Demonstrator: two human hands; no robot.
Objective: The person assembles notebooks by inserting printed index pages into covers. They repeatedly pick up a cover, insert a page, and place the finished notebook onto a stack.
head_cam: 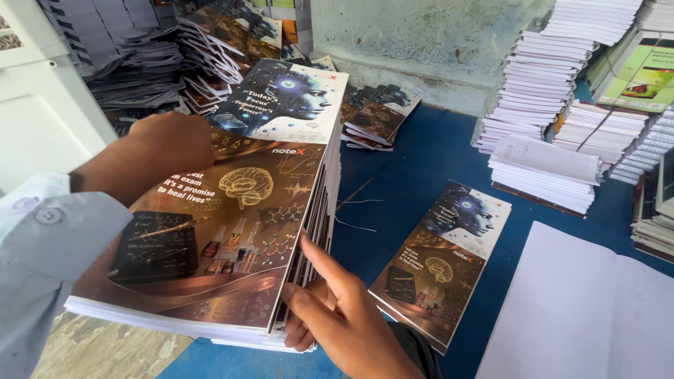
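A thick stack of notebooks (232, 210) with glossy brown and blue covers fills the middle left, held up off the blue table (421, 161). My left hand (165, 144) grips the stack's far left edge, its light sleeve in the near left corner. My right hand (337, 312) supports the stack at its near right corner, thumb up against the page edges, fingers curled under. A single notebook (439, 260) with the same cover lies flat on the table just right of my right hand.
Piles of white unbound page blocks (544, 91) rise at the back right. More covered notebooks (232, 42) are heaped at the back left, and a small pile (375, 116) sits behind the stack. A large white sheet (583, 309) lies near right. A pale wall (435, 42) stands behind.
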